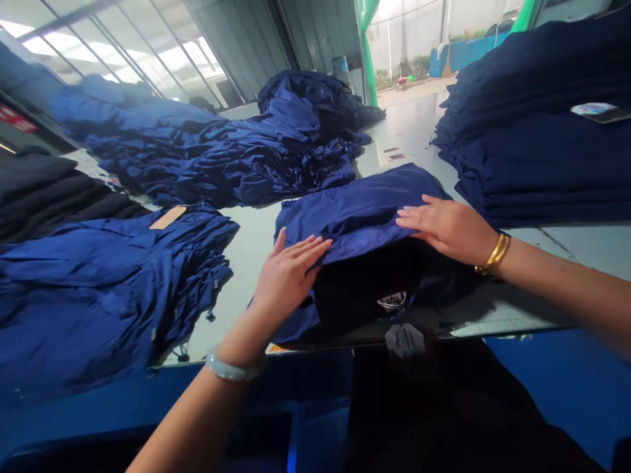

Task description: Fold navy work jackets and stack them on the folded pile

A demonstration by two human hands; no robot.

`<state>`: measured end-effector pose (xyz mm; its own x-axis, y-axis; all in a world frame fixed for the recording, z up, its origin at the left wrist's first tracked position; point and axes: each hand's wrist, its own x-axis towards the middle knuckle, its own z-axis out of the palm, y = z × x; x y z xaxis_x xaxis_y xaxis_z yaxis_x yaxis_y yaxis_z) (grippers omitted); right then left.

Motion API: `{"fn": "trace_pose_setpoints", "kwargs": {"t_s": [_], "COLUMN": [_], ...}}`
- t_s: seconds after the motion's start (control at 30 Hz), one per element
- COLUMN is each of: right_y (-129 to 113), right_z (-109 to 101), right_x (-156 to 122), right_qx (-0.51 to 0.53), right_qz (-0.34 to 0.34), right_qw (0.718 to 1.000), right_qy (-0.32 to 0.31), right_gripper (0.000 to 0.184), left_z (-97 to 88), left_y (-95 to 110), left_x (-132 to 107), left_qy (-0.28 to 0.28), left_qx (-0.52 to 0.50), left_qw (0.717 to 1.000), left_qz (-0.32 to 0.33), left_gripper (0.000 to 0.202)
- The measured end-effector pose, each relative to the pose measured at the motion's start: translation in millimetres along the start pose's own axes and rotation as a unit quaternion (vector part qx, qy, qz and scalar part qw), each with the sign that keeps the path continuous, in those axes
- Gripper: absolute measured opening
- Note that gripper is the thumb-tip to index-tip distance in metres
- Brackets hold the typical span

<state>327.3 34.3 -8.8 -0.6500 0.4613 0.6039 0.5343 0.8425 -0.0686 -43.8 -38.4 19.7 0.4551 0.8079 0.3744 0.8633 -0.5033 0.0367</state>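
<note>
A navy blue garment (345,213) lies folded on the pale table (236,263), with a black inner part (365,282) showing near the front edge. A white neck label (392,301) sits on the black part, and a pale hang tag (404,340) dangles over the table edge. My left hand (290,269) rests flat on the garment's left side, wearing a pale green bangle (231,366). My right hand (446,228) lies flat on the navy fold at the right, with a gold bangle (494,255) on its wrist. Neither hand grips the cloth.
Crumpled heaps of navy garments (217,157) cover the table's left and back, one with a tan card (167,217) on it. A tall folded navy stack (537,125) stands at the right. Dark cloth (434,407) hangs below the front edge. Windows and a doorway lie beyond.
</note>
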Motion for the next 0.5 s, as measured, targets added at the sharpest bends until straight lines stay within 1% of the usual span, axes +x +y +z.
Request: {"fn": "trace_pose_setpoints", "kwargs": {"t_s": [0.07, 0.1, 0.17, 0.2, 0.23, 0.27, 0.3, 0.33, 0.37, 0.4, 0.5], "right_y": [3, 6, 14, 19, 24, 29, 34, 37, 40, 41, 36], "right_z": [7, 9, 11, 9, 6, 2, -2, -5, -7, -8, 0], "right_x": [-14, -19, -26, -28, -30, -31, -33, -34, -35, -36, -30], "right_qx": [-0.001, 0.006, 0.036, 0.057, 0.079, 0.099, 0.117, 0.130, 0.140, 0.145, 0.122], "right_qz": [-0.008, 0.003, 0.041, 0.058, 0.068, 0.073, 0.073, 0.071, 0.070, 0.070, 0.086], "right_qw": [0.999, 0.998, 0.992, 0.986, 0.980, 0.974, 0.968, 0.963, 0.961, 0.959, 0.965], "right_qy": [-0.035, -0.059, -0.114, -0.142, -0.170, -0.193, -0.211, -0.223, -0.229, -0.232, -0.214], "right_gripper": [0.037, 0.037, 0.039, 0.044, 0.054, 0.067, 0.077, 0.082, 0.080, 0.073, 0.040], "left_z": [6.6, 9.9, 14.7, 16.0, 16.8, 17.2, 17.5, 17.9, 18.8, 20.1, 26.0], "left_y": [1, 0, -4, -8, -12, -15, -18, -21, -22, -22, -15], "left_x": [-11, -15, -20, -22, -23, -24, -24, -25, -25, -25, -18], "left_qy": [-0.054, -0.089, -0.153, -0.174, -0.186, -0.187, -0.180, -0.166, -0.148, -0.126, -0.052], "left_qx": [-0.019, -0.031, -0.053, -0.060, -0.063, -0.062, -0.059, -0.053, -0.046, -0.036, 0.014], "left_qw": [0.998, 0.995, 0.986, 0.983, 0.980, 0.980, 0.982, 0.985, 0.988, 0.991, 0.998], "left_qz": [0.023, 0.028, 0.026, 0.023, 0.018, 0.014, 0.012, 0.012, 0.015, 0.021, 0.024], "left_gripper": [0.044, 0.047, 0.060, 0.068, 0.073, 0.074, 0.071, 0.065, 0.057, 0.050, 0.036]}}
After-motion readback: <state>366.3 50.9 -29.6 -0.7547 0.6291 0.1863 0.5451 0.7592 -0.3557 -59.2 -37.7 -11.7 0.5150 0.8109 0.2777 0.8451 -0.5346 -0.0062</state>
